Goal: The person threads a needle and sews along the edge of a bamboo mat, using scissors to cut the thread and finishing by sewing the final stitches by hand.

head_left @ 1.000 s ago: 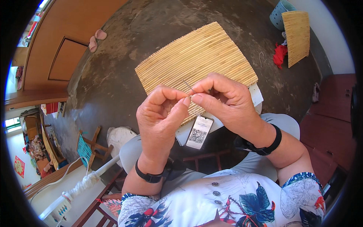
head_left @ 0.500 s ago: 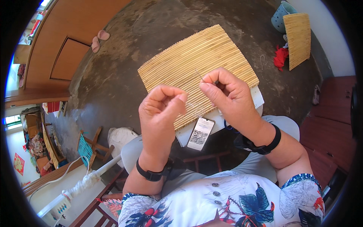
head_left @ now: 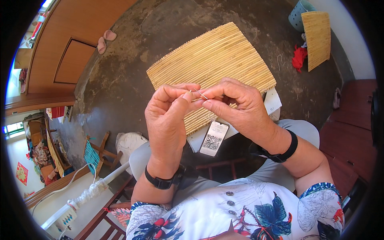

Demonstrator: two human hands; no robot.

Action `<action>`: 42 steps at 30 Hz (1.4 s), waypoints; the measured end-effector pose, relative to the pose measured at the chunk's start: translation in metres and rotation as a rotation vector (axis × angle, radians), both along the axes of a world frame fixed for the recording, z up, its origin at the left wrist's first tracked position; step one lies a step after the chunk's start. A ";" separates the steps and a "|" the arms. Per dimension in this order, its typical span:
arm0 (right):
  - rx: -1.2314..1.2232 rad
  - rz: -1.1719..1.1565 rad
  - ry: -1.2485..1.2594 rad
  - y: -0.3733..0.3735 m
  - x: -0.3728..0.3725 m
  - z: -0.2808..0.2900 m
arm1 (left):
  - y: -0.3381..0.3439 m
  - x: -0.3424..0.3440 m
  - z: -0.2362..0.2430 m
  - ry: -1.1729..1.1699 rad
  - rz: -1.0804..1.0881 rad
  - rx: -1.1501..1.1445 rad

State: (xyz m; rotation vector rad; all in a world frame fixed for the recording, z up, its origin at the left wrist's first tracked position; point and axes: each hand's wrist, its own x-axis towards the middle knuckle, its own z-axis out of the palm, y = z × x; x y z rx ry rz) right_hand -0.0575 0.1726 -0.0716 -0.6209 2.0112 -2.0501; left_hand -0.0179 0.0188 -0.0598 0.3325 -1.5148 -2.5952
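Note:
A thin needle (head_left: 201, 95) slants between my two hands, above a mat of yellow reed-like sticks (head_left: 212, 52). My right hand (head_left: 242, 102) is closed in a pinch on the needle's lower right end. Close by on the left, my left hand (head_left: 166, 110) has its thumb and forefinger pressed together near the needle's other end. Whatever lies in that pinch is too small to make out. Fine pale thread (head_left: 211, 117) lies in loops on the mat's near edge, below my hands.
Beneath the mat, a white board (head_left: 273, 102) shows at its near edge, with a phone (head_left: 214, 138) on it. A smaller stick mat (head_left: 318, 40) leans by a blue basket (head_left: 299, 16) and red cloth (head_left: 299, 58). Pink slippers (head_left: 106, 40) lie by the wooden door (head_left: 76, 60).
My hands have come together over the mat. The needle, which pointed up from my right hand, now slants toward my left fingers.

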 end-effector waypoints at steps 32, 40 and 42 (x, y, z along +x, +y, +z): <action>0.007 0.021 -0.038 0.001 0.001 0.002 | 0.001 -0.001 0.000 -0.015 -0.012 -0.039; -0.006 0.025 -0.044 0.002 0.001 0.002 | 0.002 -0.001 0.001 -0.020 -0.012 -0.024; 0.003 0.025 -0.033 0.002 0.000 0.002 | 0.002 -0.001 0.001 -0.021 -0.013 -0.027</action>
